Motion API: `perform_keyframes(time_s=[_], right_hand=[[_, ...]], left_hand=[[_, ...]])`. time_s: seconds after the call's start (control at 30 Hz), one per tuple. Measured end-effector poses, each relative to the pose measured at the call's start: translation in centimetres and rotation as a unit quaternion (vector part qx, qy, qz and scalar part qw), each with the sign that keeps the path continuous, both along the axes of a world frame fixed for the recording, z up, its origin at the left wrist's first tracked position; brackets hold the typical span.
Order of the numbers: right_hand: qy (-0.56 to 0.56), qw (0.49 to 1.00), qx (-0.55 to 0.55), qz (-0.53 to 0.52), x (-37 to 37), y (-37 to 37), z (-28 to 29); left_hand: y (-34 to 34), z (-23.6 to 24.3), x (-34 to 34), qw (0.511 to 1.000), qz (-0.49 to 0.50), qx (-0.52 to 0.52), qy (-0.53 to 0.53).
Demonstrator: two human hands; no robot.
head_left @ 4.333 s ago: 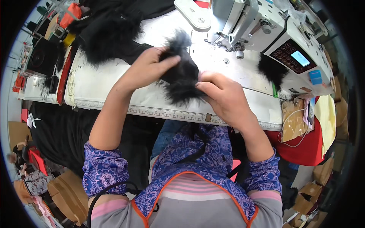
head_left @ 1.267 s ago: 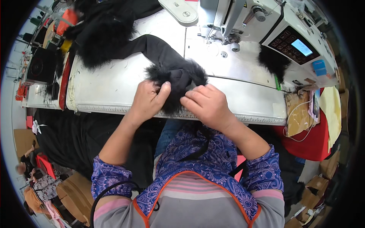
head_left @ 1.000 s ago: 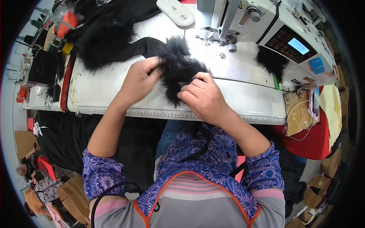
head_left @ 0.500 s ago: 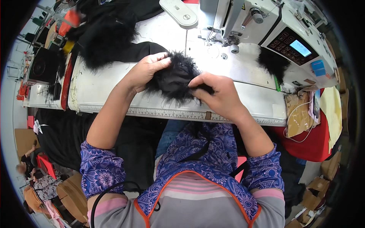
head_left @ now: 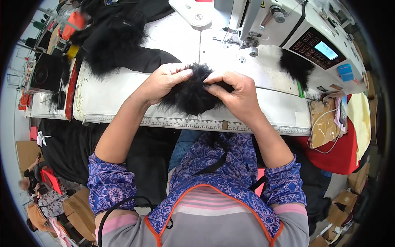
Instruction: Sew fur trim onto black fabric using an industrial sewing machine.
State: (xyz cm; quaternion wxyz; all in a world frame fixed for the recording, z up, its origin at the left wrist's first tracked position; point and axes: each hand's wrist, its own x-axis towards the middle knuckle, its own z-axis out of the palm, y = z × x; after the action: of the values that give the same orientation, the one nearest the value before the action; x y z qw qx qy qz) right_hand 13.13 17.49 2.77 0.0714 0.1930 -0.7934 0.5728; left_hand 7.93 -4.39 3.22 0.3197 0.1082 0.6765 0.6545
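Between my two hands is a small black fur piece, held just above the front of the white sewing table. My left hand pinches its upper left edge between thumb and fingers. At its upper right side, my right hand grips the edge with thumb and forefinger. Long dark hairs hide the exact fingertips' grip and any seam. Beyond my hands stands a white sewing machine, its needle area apart from the fur.
More black fur and cloth lies heaped at the left of the table. Another black fur piece rests beneath the machine's control panel. A measuring tape runs along the front edge. Red cloth hangs at the right.
The hands have drawn closer together, the right one moving up and left. The fur piece has folded over, so its smooth dark lining no longer shows and the hairy side faces up.
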Motion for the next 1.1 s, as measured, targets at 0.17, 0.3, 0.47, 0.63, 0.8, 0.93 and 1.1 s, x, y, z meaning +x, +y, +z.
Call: perform_keyframes(time_s=[0.17,0.3,0.47,0.63,0.8,0.93,1.1], right_hand=[[0.093,0.995,-0.020,-0.026,-0.6,-0.1,-0.7],[0.064,0.998,0.013,0.008,-1.0,0.2,-0.7],[-0.024,0.997,-0.018,0.075,-1.3,0.5,-0.7],[0.182,0.957,0.225,0.013,-0.6,0.8,0.4],[0.289,0.926,0.241,-0.030,0.9,1.1,-1.1],[0.402,0.864,0.298,-0.046,1.4,1.4,-1.8],[0.425,0.846,0.322,-0.017,-0.7,-0.6,-3.3]], left_hand=[[0.4,0.4,0.3,0.999,-0.023,-0.012,0.033],[0.4,0.8,0.3,0.993,-0.058,-0.048,0.093],[0.8,2.0,0.9,0.987,-0.088,-0.075,0.111],[0.4,2.7,1.1,0.944,-0.062,-0.146,0.288],[-6.1,-1.2,-2.2,0.737,0.164,-0.393,0.525],[-9.9,-0.9,-7.7,0.694,0.062,-0.468,0.543],[-6.4,9.1,-16.5,0.461,0.293,-0.415,0.728]])
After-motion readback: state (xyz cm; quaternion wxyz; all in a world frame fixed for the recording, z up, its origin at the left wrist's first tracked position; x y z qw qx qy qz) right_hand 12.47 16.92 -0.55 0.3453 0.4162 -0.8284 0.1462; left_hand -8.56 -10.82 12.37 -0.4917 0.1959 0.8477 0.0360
